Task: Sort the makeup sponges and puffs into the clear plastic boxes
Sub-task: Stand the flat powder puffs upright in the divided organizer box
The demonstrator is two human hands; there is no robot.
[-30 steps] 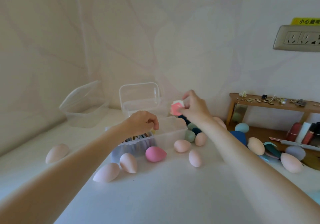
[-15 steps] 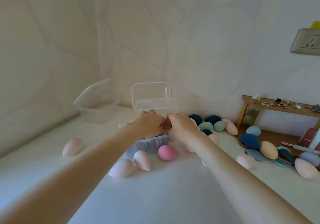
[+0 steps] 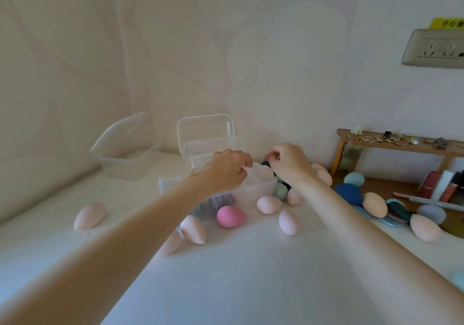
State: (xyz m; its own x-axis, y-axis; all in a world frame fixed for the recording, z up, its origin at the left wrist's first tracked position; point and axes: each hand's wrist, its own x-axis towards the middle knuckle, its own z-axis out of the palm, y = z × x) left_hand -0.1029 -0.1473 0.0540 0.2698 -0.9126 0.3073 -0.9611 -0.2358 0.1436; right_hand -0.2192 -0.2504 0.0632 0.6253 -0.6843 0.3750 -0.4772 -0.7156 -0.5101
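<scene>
A clear box (image 3: 253, 194) stands mid-table with purple puffs showing through its near wall. My left hand (image 3: 226, 170) hovers over the box with curled fingers; what it holds, if anything, is hidden. Just right of the box, my right hand (image 3: 288, 164) pinches a dark blue sponge (image 3: 265, 164) at its fingertips. A bright pink sponge (image 3: 229, 216) and several peach sponges, such as one (image 3: 268, 204) and another (image 3: 193, 229), lie in front of the box. A pale green sponge (image 3: 280, 191) sits under my right wrist.
An open-lidded clear box (image 3: 206, 133) stands against the wall and another clear box (image 3: 125, 153) sits to its left. A wooden shelf (image 3: 396, 143) stands at the right, with mixed sponges and puffs, including a blue puff (image 3: 347, 192), before it. One peach sponge (image 3: 90, 215) lies far left.
The pink puff my right hand held a second ago is out of sight. Both hands met over the box, then my right hand moved right to the dark sponges.
</scene>
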